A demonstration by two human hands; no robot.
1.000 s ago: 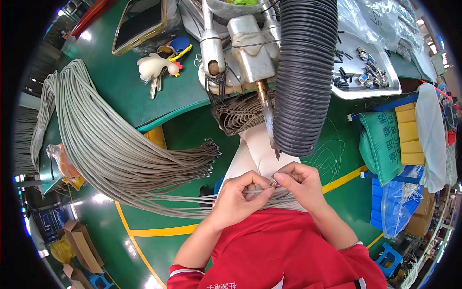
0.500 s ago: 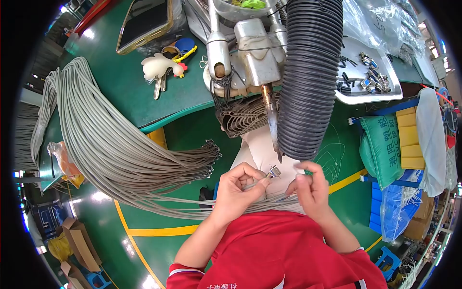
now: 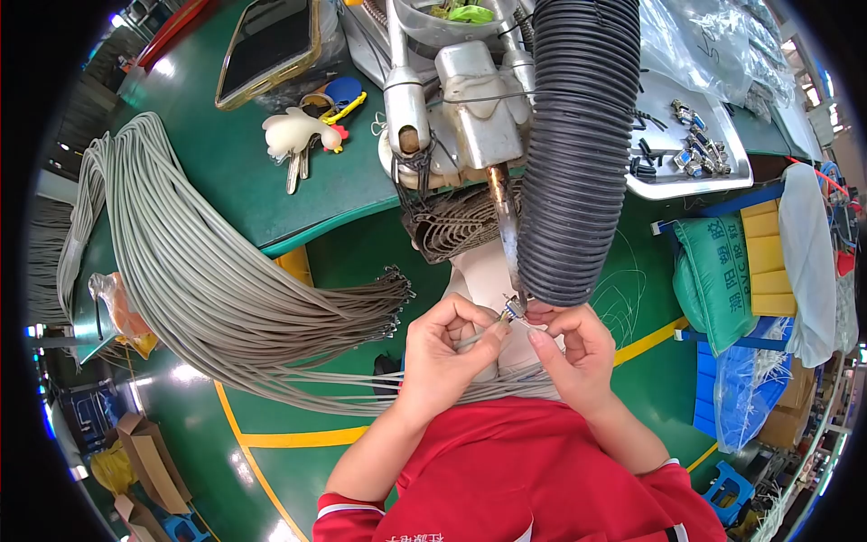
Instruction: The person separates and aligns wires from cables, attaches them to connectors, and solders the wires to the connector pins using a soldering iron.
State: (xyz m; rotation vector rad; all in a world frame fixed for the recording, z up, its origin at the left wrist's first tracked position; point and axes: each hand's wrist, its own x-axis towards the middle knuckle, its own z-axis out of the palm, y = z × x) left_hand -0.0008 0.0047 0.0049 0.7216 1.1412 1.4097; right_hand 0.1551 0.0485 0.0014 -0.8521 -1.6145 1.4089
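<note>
A small silver-blue connector (image 3: 514,309) was pinched by the left hand (image 3: 447,352); any right hand (image 3: 581,361) grip was unclear. Burns were risked beside the slim metal iron (image 3: 505,217).

The left hand (image 3: 454,348) pinches, thumb against fingers. The right hand (image 3: 575,350) sits just beside it, thumb apart from its curled fingers. Both forearms angle inward, elbows wide.

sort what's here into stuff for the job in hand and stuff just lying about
Likely for the job:
connector at the left hand's fingertips
grey cables
soldering iron, tip close by the connector
loose connectors in the tray

Seemingly just lying about:
phone
keys with a bird-shaped charm
</note>
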